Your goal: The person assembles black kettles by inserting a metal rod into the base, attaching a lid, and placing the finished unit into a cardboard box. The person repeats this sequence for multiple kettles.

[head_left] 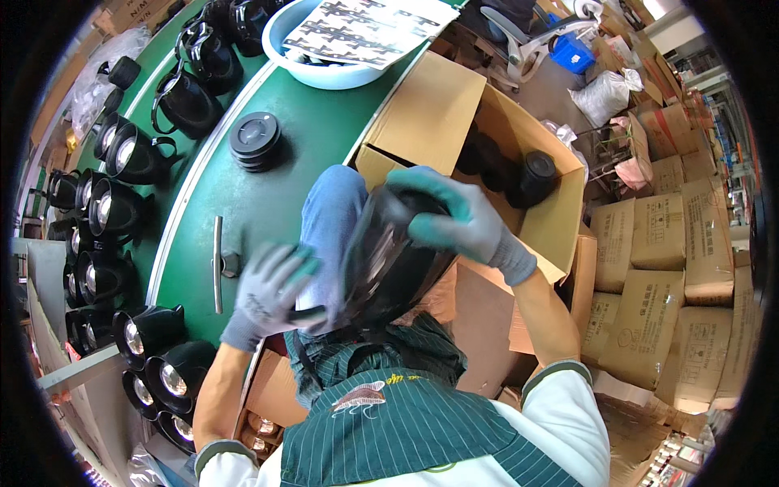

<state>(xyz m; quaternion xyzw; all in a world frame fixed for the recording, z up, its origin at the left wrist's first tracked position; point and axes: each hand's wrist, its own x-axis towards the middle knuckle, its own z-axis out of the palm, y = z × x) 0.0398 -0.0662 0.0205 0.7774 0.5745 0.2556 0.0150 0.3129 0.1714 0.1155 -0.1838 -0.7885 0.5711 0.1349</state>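
A shiny black jug (393, 264), blurred by motion, leans over my lap. My right hand (454, 213), in a grey and green work glove, is closed round its upper end; whether a lid sits under the palm I cannot make out. On the other side my left hand (276, 288), in a matching glove, is smeared, with its fingers apart beside the jug's handle (307, 315). A stack of black round lids (255, 141) lies on the green bench (300, 122), and a thin metal bar (217, 264) is close to my left hand.
Several black jugs (109, 207) line the bench's left side. A light blue basin (341, 77) under printed sheets (369, 31) stands at the far end. To my right an open carton (560, 231) contains black lids (537, 174); stacked cartons (641, 321) rise beyond it.
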